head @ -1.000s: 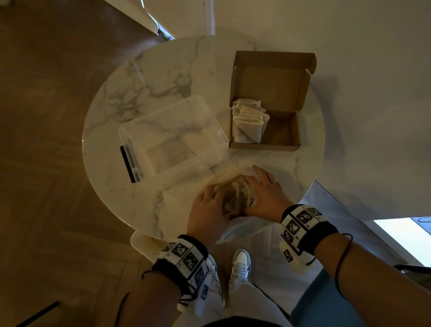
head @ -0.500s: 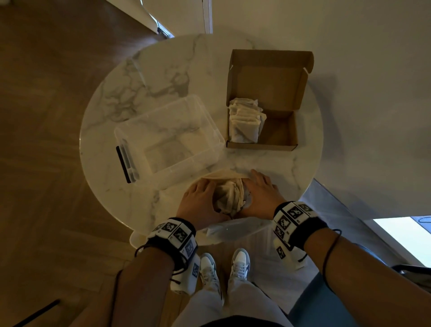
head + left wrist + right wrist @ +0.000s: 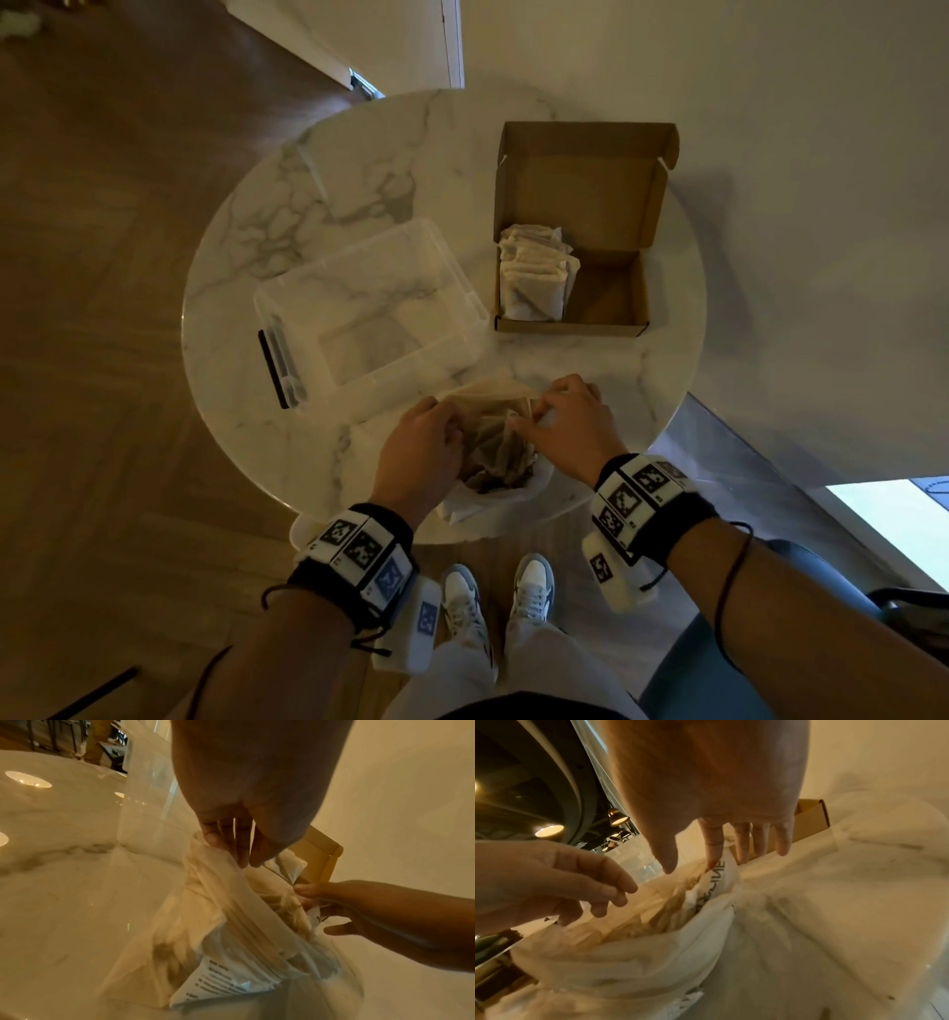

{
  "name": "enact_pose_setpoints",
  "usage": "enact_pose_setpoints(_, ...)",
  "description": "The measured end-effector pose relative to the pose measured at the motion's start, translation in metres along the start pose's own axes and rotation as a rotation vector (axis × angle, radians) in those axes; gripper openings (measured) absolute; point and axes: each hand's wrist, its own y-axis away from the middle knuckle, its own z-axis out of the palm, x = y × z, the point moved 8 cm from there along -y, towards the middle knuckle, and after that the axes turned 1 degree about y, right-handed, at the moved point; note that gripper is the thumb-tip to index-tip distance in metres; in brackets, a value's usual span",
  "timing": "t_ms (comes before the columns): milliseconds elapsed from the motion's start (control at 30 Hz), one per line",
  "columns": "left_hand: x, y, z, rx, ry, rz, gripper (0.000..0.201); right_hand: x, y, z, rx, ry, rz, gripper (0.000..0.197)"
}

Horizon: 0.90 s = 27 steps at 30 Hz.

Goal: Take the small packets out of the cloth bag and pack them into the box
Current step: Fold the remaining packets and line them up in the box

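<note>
Both hands (image 3: pixel 493 437) moved apart, cloth bag (image 3: pixel 495 457) btwn, mouth open

Room and things in the way on the worktop (image 3: pixel 246 308)

The box (image 3: pixel 606 300) has bare floor on its right side, beside the packets (image 3: pixel 534 277). The clear tub (image 3: pixel 369 308) stands left of it, touching the bag (image 3: pixel 493 452). Bare worktop lies between bag and box.

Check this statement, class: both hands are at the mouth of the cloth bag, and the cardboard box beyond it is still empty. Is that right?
Not quite. The cardboard box is not empty: the head view shows a row of small packets in its left side. The rest stands: left hand and right hand are at the mouth of the cloth bag.
</note>
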Motion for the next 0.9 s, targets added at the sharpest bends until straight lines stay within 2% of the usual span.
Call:
enact_pose_setpoints(167, 0.01, 0.002, 0.003, -0.045, 0.015, 0.009, 0.015, -0.012, -0.009, -0.004, 0.054, -0.005, 0.016, 0.028)
enact_pose_setpoints(300, 0.009, 0.003, -0.002, -0.017, 0.059, 0.005, 0.016, -0.009, -0.005, -0.015, 0.069, -0.138, -0.006, 0.015)
enact_pose_setpoints(433, 0.022, -0.001, -0.005, -0.021, 0.101, 0.018, 0.02, -0.012, 0.006, -0.039, 0.097, -0.299, -0.053, 0.017)
enact_pose_setpoints(533, 0.044, -0.007, -0.014, -0.014, 0.177, 0.115, 0.036, -0.035, 0.021, -0.053, -0.015, -0.326, -0.198, 0.015)
enact_pose_setpoints(600, 0.059, -0.012, -0.016, -0.095, 0.237, 0.172, 0.044, -0.052, 0.031, -0.059, -0.131, -0.312, -0.291, 0.012)
enact_pose_setpoints(667, 0.069, -0.016, -0.014, -0.22, 0.25, 0.193, 0.036, -0.061, 0.036, -0.066, -0.184, -0.3, -0.338, 0.009)
enact_pose_setpoints(767, 0.07, -0.02, -0.016, -0.273, 0.267, 0.144, 0.008, -0.065, 0.036, -0.077, -0.176, -0.334, -0.354, 0.012)
enact_pose_setpoints(900, 0.063, -0.015, -0.016, -0.299, 0.495, 0.037, 0.005, -0.059, 0.034, -0.085, -0.156, -0.546, -0.288, 0.019)
